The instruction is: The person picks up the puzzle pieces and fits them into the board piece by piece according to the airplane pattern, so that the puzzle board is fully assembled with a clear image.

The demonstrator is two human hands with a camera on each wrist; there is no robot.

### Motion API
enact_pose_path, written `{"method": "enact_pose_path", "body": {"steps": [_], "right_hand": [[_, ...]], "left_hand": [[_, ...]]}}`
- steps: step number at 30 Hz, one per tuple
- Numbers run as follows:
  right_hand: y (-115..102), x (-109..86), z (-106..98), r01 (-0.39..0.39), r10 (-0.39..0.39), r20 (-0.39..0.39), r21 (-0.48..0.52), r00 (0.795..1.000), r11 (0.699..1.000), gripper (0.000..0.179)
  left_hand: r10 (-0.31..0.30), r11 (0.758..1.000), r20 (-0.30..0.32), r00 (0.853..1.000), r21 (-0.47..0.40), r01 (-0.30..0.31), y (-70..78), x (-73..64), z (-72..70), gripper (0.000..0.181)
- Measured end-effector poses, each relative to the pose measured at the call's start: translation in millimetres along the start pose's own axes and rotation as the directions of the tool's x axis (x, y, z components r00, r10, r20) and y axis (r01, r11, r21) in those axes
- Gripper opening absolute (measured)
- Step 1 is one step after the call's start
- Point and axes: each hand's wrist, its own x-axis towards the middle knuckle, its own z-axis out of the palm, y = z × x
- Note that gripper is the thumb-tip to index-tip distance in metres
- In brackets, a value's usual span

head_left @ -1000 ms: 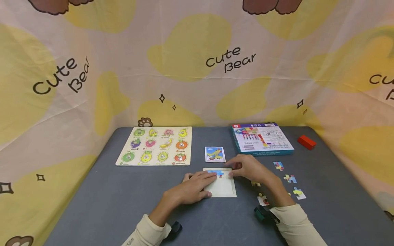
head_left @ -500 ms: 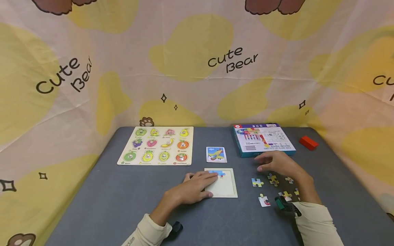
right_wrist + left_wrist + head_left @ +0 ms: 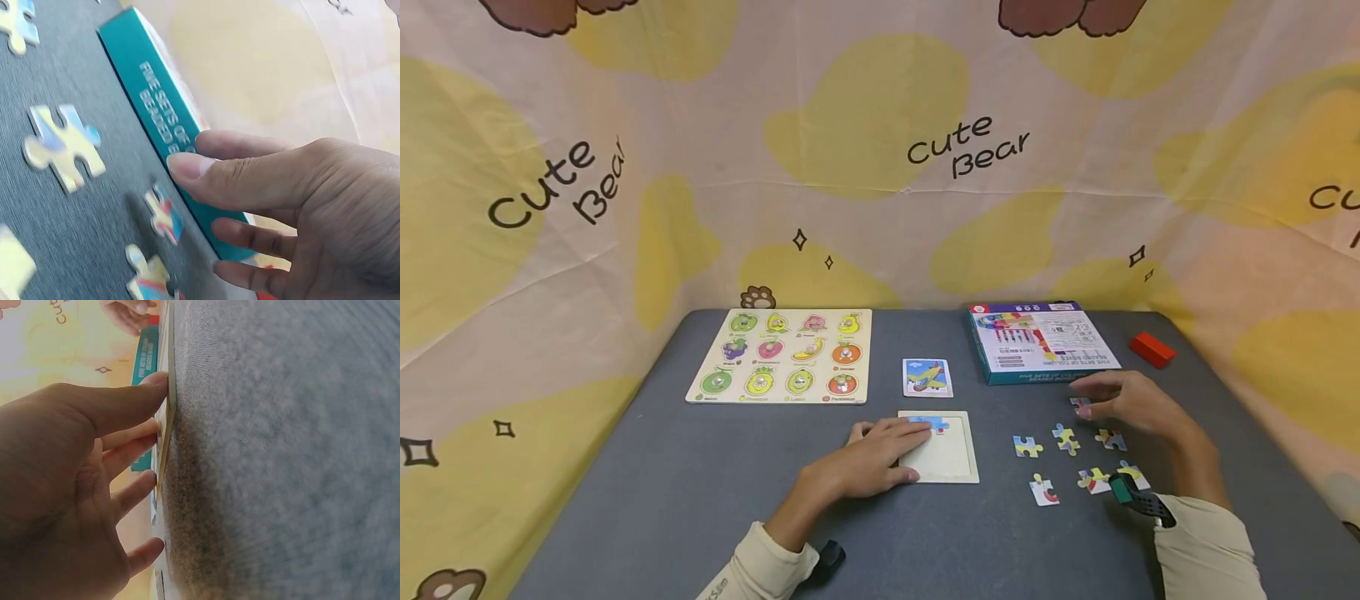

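Observation:
My left hand lies over the left side of a pale square puzzle tray, fingers extended and thumb at its lower edge. Blue puzzle pieces show along the tray's top, partly hidden by those fingertips. My right hand hovers at the back of the loose pieces, with a small red-and-blue jigsaw piece just below its fingertips. In the right wrist view that piece lies on the table, and nothing sits between the thumb and fingers. Another jigsaw piece lies nearby.
Several loose jigsaw pieces are spread right of the tray. An airplane picture card lies behind it. Farther back are a fruit board on the left, a teal-edged box and a red block on the right.
My right hand has left the tray's right edge and moved rightward over the loose pieces, to the rearmost one. The left hand stays on the tray.

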Motion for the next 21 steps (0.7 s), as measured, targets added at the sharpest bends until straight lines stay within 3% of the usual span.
{"method": "enact_pose_path", "body": {"steps": [9,21], "right_hand": [[23,-4.4,-2,0.021,-0.023,-0.035,-0.065,0.999,0.998,0.041],[30,-0.2,4,0.008,-0.013,-0.053,-0.085,0.998,0.996,0.032]], "left_hand": [[0.0,1.0,-0.001,1.0,0.001,0.0,0.1,-0.1,-0.1,0.065],[-0.001,1.0,0.004,1.0,0.004,0.001,1.1,-0.5,-0.9,0.065]]}}
